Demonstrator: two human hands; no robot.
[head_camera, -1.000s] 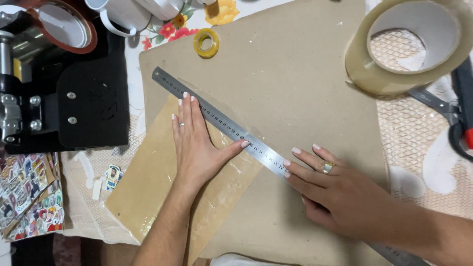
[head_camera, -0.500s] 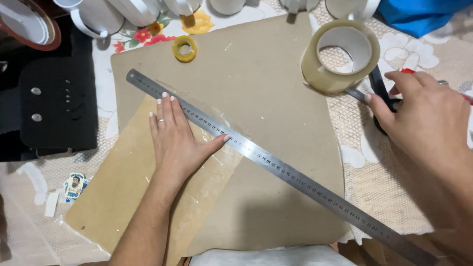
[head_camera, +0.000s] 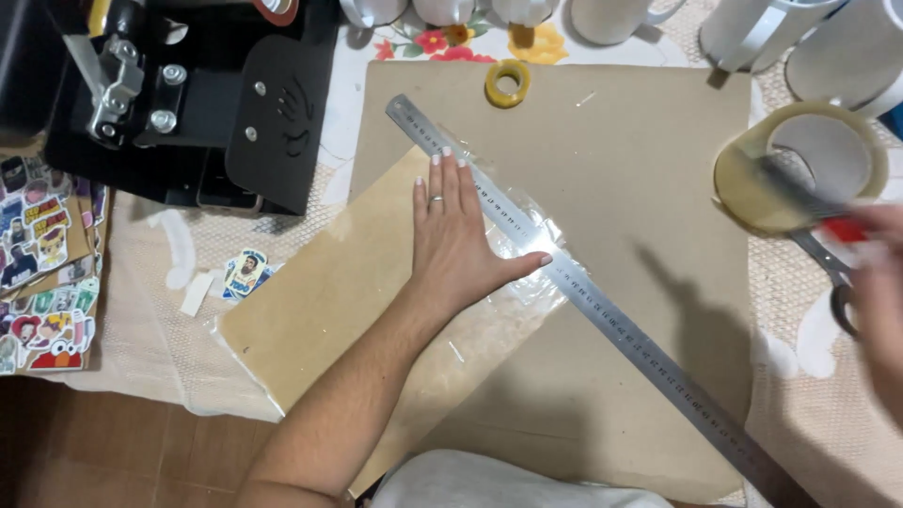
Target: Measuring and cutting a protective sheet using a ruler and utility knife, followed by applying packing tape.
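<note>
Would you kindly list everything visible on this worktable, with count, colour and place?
Steel ruler: one, silver, diagonal across the cardboard.
Large cardboard sheet: one, brown, centre.
Plastic-wrapped card sheet: one, tan, left of the ruler.
Small tape roll: one, yellow, top of the cardboard.
Wide tape roll: one, clear-tan, right.
Scissors: one pair, metal blades, below the wide roll.
Press machine: one, black, top left.
Mugs: several, white, top edge.
Sticker sheets: several, multicoloured, far left.
Loose sticker: one, beside the wrapped sheet.
Left hand: flat on the wrapped sheet against the ruler.
Right hand: blurred, at the right edge by a red tool; grip unclear.
</note>
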